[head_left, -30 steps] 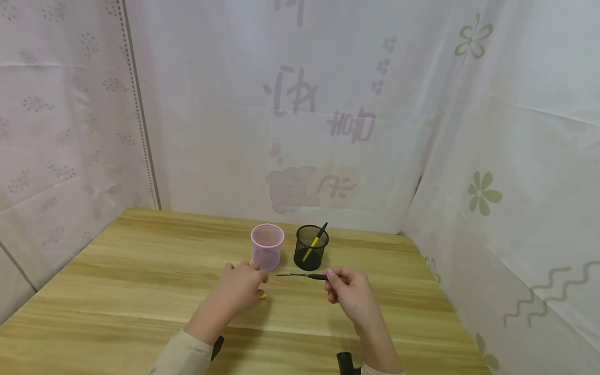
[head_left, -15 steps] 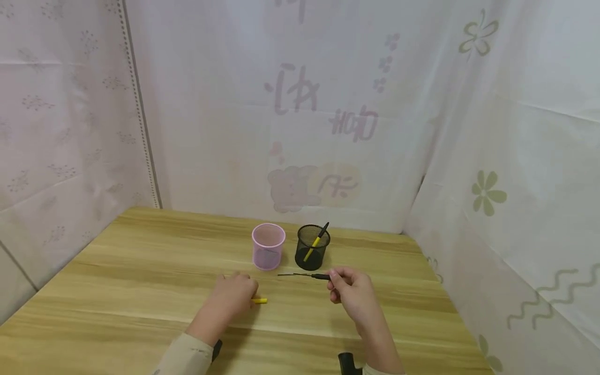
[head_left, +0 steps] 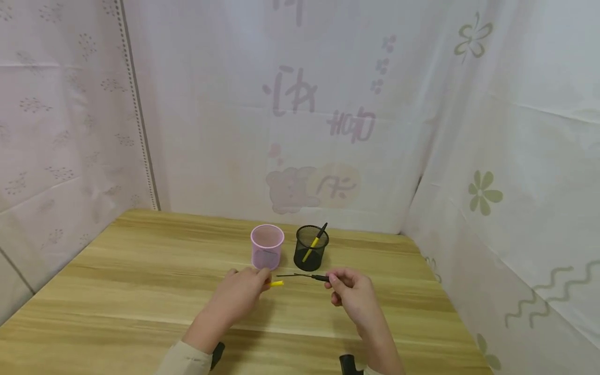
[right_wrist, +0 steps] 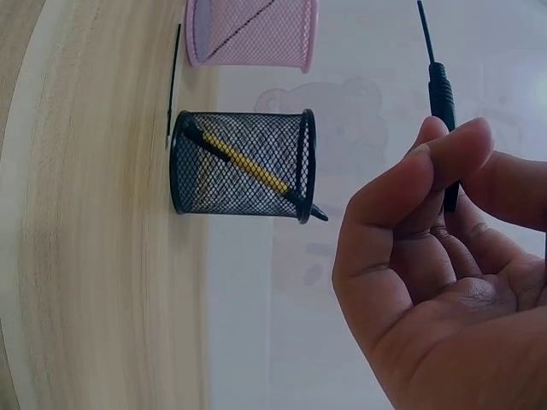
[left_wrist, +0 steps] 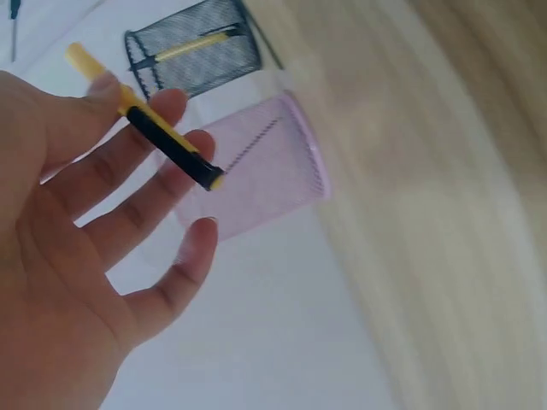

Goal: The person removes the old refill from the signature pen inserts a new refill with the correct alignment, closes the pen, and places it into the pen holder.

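1. Compared with half a second ago, the left hand [head_left: 240, 292] has moved forward and toward the right hand [head_left: 355, 296], carrying the slim yellow-and-black cylindrical pen piece [left_wrist: 158, 132]; the right hand has barely shifted, and both cups stand as before
2. Left fingers: thumb and index finger pinch the pen piece, the remaining fingers loosely bent and spread; its yellow end points toward the right hand
3. Right fingers: thumb and fingertips pinch the slim black ribbed piece with a thin rod [right_wrist: 442, 92], the rod projecting toward the left; the two held pieces are apart
4. Just beyond the hands stand a pink round mesh cup [head_left: 259, 258] and, beside it, a black round mesh cup [head_left: 299, 254], both upright; a yellow-and-black pen [head_left: 313, 244] leans inside the black one
5. A thin black stick [right_wrist: 174, 85] lies near the cups on the light wood-grain table [head_left: 154, 281]
6. Pale printed fabric [head_left: 211, 130] hangs behind the table and on both sides
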Available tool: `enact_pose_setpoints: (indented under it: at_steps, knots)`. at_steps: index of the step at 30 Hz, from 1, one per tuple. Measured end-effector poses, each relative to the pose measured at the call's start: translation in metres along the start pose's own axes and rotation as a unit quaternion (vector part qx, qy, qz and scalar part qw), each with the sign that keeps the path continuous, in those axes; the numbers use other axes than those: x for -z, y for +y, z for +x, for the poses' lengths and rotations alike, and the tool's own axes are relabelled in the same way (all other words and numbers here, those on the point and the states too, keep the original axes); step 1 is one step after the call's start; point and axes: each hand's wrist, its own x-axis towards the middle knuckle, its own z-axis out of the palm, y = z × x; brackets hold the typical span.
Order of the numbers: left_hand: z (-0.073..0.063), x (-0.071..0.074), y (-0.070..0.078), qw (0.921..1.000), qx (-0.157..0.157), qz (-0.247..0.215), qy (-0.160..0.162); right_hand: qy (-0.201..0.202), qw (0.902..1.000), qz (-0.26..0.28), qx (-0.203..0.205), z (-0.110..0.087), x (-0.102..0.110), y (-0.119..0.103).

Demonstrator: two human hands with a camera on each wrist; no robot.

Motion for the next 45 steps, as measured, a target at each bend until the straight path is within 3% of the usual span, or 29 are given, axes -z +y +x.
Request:
enact_pose_setpoints:
  at_steps: [12, 25, 33, 45]
  knots:
    - [0.003, 0.021, 0.012, 0.9986, -0.015, -0.02, 0.046, 0.002, 1.0, -0.005, -0.007, 0.001, -0.002, 0.0]
    - [0.004, 0.019, 0.013, 0.9977, -0.032, -0.017, 0.057, 0.002, 1.0, -0.006, 0.003, 0.001, 0.001, -0.004]
    - [0.006, 0.026, 0.017, 0.9947, -0.049, -0.01, 0.09, -0.001, 1.0, 0.005, 0.006, 0.003, 0.002, -0.005]
    - [0.007, 0.033, 0.016, 0.9926, -0.059, -0.01, 0.106, 0.008, 0.9999, -0.013, 0.006, 0.003, 0.0, -0.012]
